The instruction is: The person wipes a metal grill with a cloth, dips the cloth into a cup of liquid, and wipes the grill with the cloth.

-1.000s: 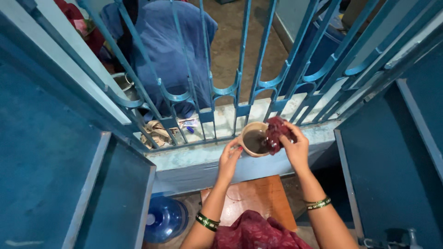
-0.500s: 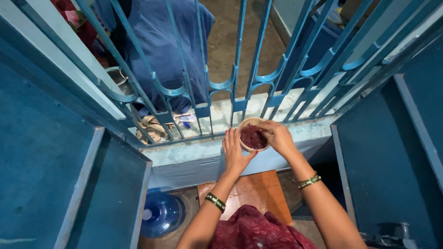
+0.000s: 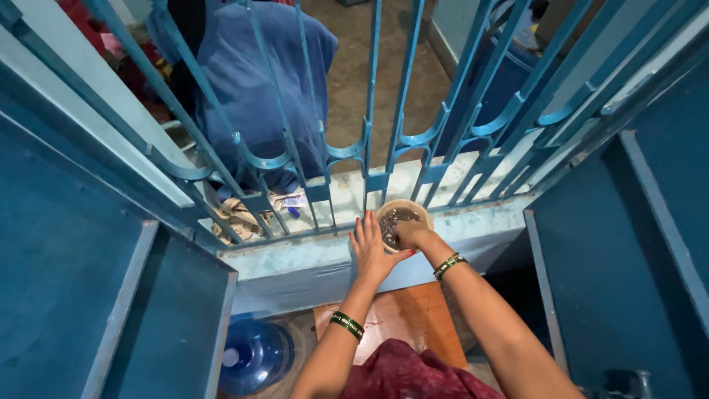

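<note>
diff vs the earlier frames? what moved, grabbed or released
The right hand carried the dark red cloth from above the bowl down into it and now presses inside, the cloth hidden under murky water. The left hand shifted from the rim to lie flat against the bowl's side. The bowl stayed on the sill.

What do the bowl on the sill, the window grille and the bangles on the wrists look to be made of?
The bowl looks like beige plastic or glazed ceramic: smooth, pale rim, too small to settle which. The window grille looks like metal painted glossy blue: thin bars with curled scrollwork. The bangles appear to be gold-toned metal with dark green bands, slightly shiny; glass cannot be ruled out.
</note>
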